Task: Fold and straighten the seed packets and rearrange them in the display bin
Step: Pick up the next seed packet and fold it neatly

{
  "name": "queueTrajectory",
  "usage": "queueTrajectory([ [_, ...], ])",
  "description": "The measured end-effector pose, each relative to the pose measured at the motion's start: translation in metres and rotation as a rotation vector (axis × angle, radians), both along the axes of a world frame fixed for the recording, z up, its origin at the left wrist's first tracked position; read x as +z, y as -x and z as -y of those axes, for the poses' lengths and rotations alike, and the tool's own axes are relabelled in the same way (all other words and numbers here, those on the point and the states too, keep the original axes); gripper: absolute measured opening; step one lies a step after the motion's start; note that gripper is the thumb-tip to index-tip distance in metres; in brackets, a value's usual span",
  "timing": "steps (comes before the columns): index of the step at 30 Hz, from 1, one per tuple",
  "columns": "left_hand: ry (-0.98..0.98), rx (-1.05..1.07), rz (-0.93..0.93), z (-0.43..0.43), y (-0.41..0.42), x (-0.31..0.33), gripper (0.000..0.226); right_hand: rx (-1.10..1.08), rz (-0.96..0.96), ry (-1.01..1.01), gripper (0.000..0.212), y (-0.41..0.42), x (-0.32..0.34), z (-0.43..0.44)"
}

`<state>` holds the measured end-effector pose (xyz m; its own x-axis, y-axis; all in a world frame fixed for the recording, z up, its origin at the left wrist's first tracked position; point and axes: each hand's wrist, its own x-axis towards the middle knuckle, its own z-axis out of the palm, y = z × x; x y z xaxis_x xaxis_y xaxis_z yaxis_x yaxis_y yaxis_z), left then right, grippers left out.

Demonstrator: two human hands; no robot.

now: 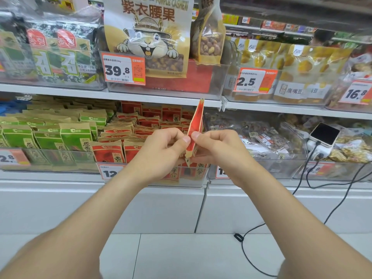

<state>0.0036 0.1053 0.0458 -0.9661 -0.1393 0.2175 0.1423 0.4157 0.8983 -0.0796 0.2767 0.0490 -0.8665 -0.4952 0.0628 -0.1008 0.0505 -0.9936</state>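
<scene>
I see the red seed packet (196, 119) held edge-on in front of the display bin (202, 176), above its front wall. Its long axis runs near vertical, with the top end leaning slightly right. My left hand (161, 150) and right hand (217, 150) each pinch its lower half, so both grips hold the packet. More red packets (141, 125) fill the bin.

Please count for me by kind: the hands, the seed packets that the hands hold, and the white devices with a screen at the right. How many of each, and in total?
Hands: 2 (left hand, right hand)
Held red seed packet: 1
Small white device with a screen: 1
Total: 4
</scene>
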Motion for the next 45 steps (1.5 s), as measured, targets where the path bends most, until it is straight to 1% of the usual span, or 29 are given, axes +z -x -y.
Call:
queueTrajectory([
  [2, -0.012, -0.031, -0.009, 0.003, 0.0, 0.001, 0.029, 0.011, -0.028, 0.003, 0.034, 0.0, 0.0, -0.003],
  [5, -0.118, -0.074, 0.027, 0.002, -0.001, 0.002, 0.027, -0.001, -0.065, -0.003, 0.029, -0.001, 0.001, -0.004],
  [9, -0.185, -0.068, 0.052, -0.002, -0.001, 0.004, 0.023, -0.03, -0.071, -0.006, 0.03, -0.002, -0.001, -0.003],
  [12, -0.301, 0.006, 0.063, -0.005, -0.001, 0.009, 0.012, -0.066, -0.182, -0.115, 0.025, 0.002, -0.004, -0.003],
  [14, -0.353, 0.029, 0.053, -0.007, -0.001, 0.01, 0.02, -0.043, -0.273, -0.165, 0.023, 0.001, -0.005, -0.001],
  [16, -0.305, 0.045, 0.032, -0.007, 0.0, 0.007, 0.028, -0.006, -0.416, -0.261, 0.017, -0.006, -0.004, 0.002],
  [18, -0.262, 0.05, 0.032, -0.005, 0.002, 0.003, 0.027, -0.012, -0.502, -0.335, 0.014, -0.01, -0.004, 0.005],
  [19, -0.277, 0.054, 0.049, -0.005, 0.003, 0.002, 0.028, -0.041, -0.5, -0.341, 0.014, -0.011, -0.004, 0.006],
  [21, -0.354, 0.049, 0.098, -0.003, 0.005, 0.002, 0.032, -0.162, -0.458, -0.298, 0.022, -0.009, -0.002, 0.006],
  [23, -0.464, 0.02, 0.145, -0.002, 0.006, 0.004, 0.034, -0.298, -0.393, -0.236, 0.033, -0.007, 0.0, 0.006],
  [25, -0.592, -0.012, 0.173, -0.004, 0.006, 0.006, 0.035, -0.336, -0.308, -0.187, 0.039, -0.006, 0.001, 0.006],
  [26, -0.638, -0.008, 0.178, -0.005, 0.007, 0.006, 0.035, -0.322, -0.264, -0.171, 0.039, -0.006, 0.002, 0.007],
  [28, -0.656, 0.036, 0.196, -0.006, 0.007, 0.005, 0.036, -0.264, -0.178, -0.15, 0.027, -0.008, 0.003, 0.009],
  [30, -0.573, 0.082, 0.229, -0.006, 0.007, 0.005, 0.042, -0.213, -0.109, -0.15, 0.014, -0.008, 0.005, 0.01],
  [32, -0.439, 0.112, 0.221, -0.006, 0.005, 0.005, 0.044, -0.164, -0.042, -0.119, 0.01, -0.009, 0.007, 0.009],
  [33, -0.379, 0.137, 0.185, -0.007, 0.004, 0.006, 0.038, -0.144, -0.031, -0.112, 0.011, -0.009, 0.007, 0.009],
  [35, -0.3, 0.205, 0.074, -0.006, 0.003, 0.004, 0.018, -0.11, -0.056, -0.139, 0.011, -0.011, 0.008, 0.009],
  [37, -0.183, 0.24, -0.021, -0.004, 0.003, 0.002, 0.024, -0.107, -0.066, -0.172, 0.009, -0.015, 0.009, 0.01],
  [39, -0.026, 0.233, -0.071, -0.004, 0.002, 0.0, 0.024, -0.14, -0.068, -0.214, 0.017, -0.015, 0.008, 0.012],
  [41, 0.097, 0.219, -0.068, -0.006, 0.001, -0.002, 0.02, -0.174, -0.088, -0.235, 0.022, -0.015, 0.006, 0.014],
  [45, 0.214, 0.257, -0.053, -0.004, 0.002, -0.003, 0.03, -0.191, -0.167, -0.262, 0.033, -0.017, 0.006, 0.015],
])
